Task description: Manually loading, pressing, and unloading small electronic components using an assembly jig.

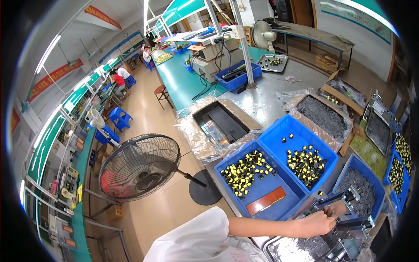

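Observation:
My left hand (315, 224) reaches in from a white sleeve at the bottom, its fingers curled closed at a metal bench fixture (355, 223) with dark bars. Whatever its fingertips pinch is hidden. Just beyond them, more skin shows between the bars, apparently my right hand (337, 208); its fingers are mostly hidden by the fixture. Under the left forearm, a metal tray (273, 249) holds thin grey pieces. A blue bin (380, 192) of similar small grey parts stands just past the fixture.
Two blue bins (279, 208) (270, 137) hold small black-and-yellow components; a reddish-brown block (265, 201) lies in the nearer one. Plastic-lined boxes (196, 142) (345, 142) stand behind. A pedestal fan (139, 163) stands left. Several people sit at distant benches.

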`<state>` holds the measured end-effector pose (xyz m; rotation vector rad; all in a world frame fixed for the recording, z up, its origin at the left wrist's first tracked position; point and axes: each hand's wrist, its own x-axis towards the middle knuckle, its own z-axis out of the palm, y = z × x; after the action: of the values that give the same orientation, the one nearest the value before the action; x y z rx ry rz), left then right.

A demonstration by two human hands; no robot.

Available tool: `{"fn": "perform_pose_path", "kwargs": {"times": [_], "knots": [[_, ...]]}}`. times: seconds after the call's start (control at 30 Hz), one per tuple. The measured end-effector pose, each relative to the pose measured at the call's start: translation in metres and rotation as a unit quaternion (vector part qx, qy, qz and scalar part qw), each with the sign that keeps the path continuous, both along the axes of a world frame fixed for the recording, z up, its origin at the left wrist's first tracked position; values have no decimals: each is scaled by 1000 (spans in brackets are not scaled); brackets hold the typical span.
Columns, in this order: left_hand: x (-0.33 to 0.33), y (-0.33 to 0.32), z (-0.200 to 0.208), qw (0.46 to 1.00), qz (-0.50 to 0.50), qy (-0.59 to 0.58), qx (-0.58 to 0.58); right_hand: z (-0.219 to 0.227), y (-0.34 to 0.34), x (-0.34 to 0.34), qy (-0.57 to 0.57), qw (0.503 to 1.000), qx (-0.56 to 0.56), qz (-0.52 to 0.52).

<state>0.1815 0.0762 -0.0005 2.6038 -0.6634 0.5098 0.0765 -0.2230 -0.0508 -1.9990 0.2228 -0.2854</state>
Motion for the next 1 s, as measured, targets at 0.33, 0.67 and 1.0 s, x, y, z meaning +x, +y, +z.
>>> {"fn": "perform_pose_path", "kwargs": {"times": [0.33,0.67,1.0], "knots": [[1,1,-5,1000,-3,26,13,0,-8,-1,-13,997,33,-68],[6,-5,-19,999,-2,13,43,23,27,-11,-8,991,136,5],[1,-1,-11,997,23,-67,22,22,64,1,-77,995,9,-55]]}}
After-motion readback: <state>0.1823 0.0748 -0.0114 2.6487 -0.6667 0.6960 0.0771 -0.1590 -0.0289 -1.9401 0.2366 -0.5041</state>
